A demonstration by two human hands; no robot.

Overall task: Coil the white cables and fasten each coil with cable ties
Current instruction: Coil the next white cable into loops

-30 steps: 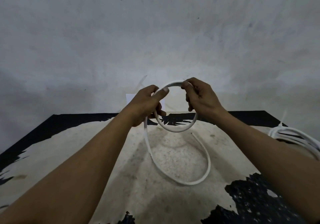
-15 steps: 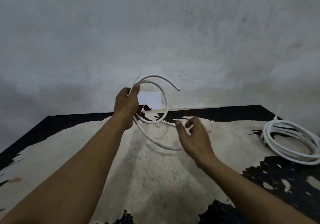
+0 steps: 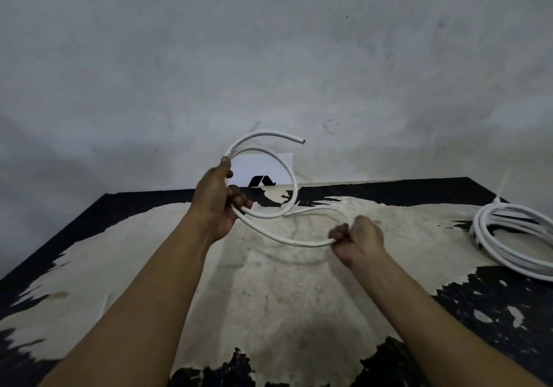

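Observation:
A short white cable (image 3: 291, 177) is held above the worn table (image 3: 269, 297). My left hand (image 3: 218, 204) pinches the cable where a loop closes, and one cut end arcs up and to the right. My right hand (image 3: 357, 241) is closed in a fist on the cable's lower run, to the right of the loop and just above the tabletop. A second white cable (image 3: 514, 237) lies coiled at the table's right edge, with a white cable tie (image 3: 501, 189) sticking up from it.
A white card with a black mark (image 3: 263, 171) leans against the grey wall at the table's back edge. The tabletop is black with a large pale worn patch. A thin white strip (image 3: 103, 305) lies near my left forearm.
My right hand let go of the loop's top, dropped down to the right and closed on the cable's lower run. The cut end sprang free above the loop. The view shifted left.

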